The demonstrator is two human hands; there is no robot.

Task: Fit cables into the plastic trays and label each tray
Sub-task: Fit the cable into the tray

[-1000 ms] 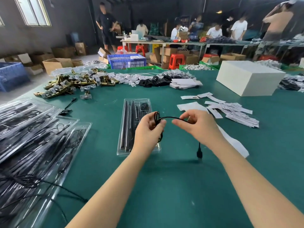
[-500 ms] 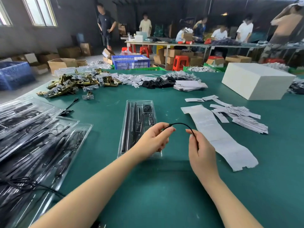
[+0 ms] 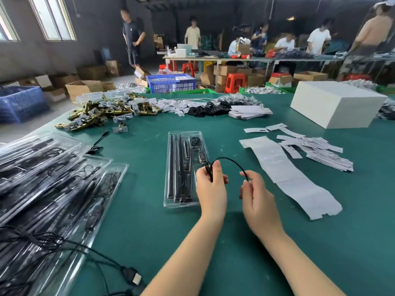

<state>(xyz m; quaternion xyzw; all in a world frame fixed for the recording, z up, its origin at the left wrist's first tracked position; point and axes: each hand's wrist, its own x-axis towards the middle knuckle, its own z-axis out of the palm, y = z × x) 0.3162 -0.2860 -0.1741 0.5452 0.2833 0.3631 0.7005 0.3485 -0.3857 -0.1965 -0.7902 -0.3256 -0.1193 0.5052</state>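
Two bare forearms are extended from the near edge over the green table [image 3: 277, 263], converging toward its middle. The left hand [image 3: 210, 186] is held upright with the back toward the camera, its fingers curled round a small coiled bunch of a thin black cable [image 3: 229, 160]. The right hand [image 3: 255, 194] is set just beside it, apart from it, thumb and forefinger pinched on the same cable. Between the two hands the cable is arched upward in a short loop running left to right, above the table surface.

Directly beyond and partly under the left hand a clear plastic tray [image 3: 186, 167] is laid flat, its long axis running away from the viewer; dark rods fill its left channels and small parts sit in its far right pocket. Bare green surface is seen on both sides of the tray and in front of the hands.

To the right a long white label strip [image 3: 286, 174] is stretched diagonally, with loose labels [image 3: 316, 150] beyond it. At the left edge filled trays [image 3: 49, 167] are stacked in an overlapping row, with loose cables [image 3: 64, 242] trailing near them. Farther off, brass hardware [image 3: 100, 114] and a white box [image 3: 335, 107] are placed near the far edge.
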